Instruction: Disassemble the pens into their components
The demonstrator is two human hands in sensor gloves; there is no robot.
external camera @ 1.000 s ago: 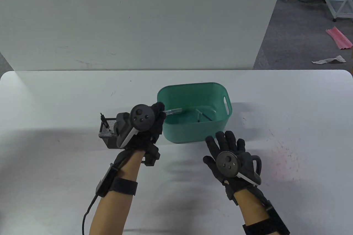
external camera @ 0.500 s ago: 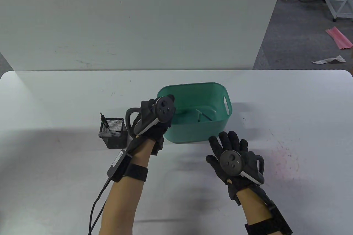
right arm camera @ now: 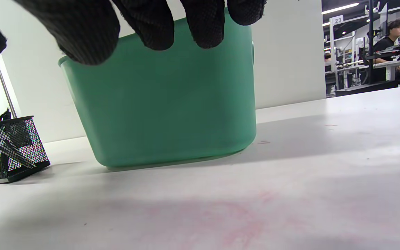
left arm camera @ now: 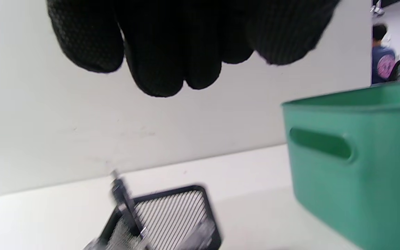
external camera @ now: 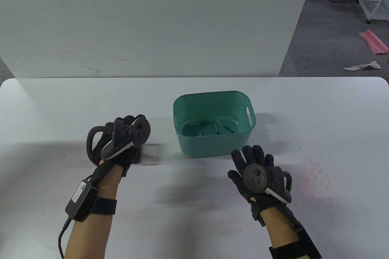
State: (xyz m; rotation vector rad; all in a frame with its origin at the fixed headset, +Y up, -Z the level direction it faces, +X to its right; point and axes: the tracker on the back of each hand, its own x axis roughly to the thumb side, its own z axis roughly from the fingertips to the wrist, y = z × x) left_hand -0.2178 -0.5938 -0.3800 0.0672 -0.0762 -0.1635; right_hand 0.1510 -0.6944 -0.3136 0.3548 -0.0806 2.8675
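The left hand (external camera: 121, 140) hangs above the black mesh pen holder (left arm camera: 172, 217) at about 9 o'clock from the green bin (external camera: 212, 152), covering most of the holder in the table view. In the left wrist view its gloved fingers (left arm camera: 158, 59) dangle loose with nothing between them, just over the holder, where a dark pen (left arm camera: 125, 205) leans up past the rim; that view is blurred, so I cannot tell whether more pens stand beside it. The right wrist view shows the holder (right arm camera: 10, 149) on the white desk (external camera: 319, 119) to the left of the bin (right arm camera: 161, 100), with dark pens slanting inside the mesh. The right hand (external camera: 258, 174) lies spread, palm down, fingers apart, at about 5 o'clock from the bin, close to its near wall, gripping nothing; I cannot tell whether the palm touches the desk. Inside the bin lie pen parts: a thin dark rod (external camera: 226, 127) on the right of the floor and a pale, clear piece (external camera: 194, 124) toward the left, well apart from each other. A faint pinkish smear (external camera: 313, 177) marks the desk to the right of the right hand.
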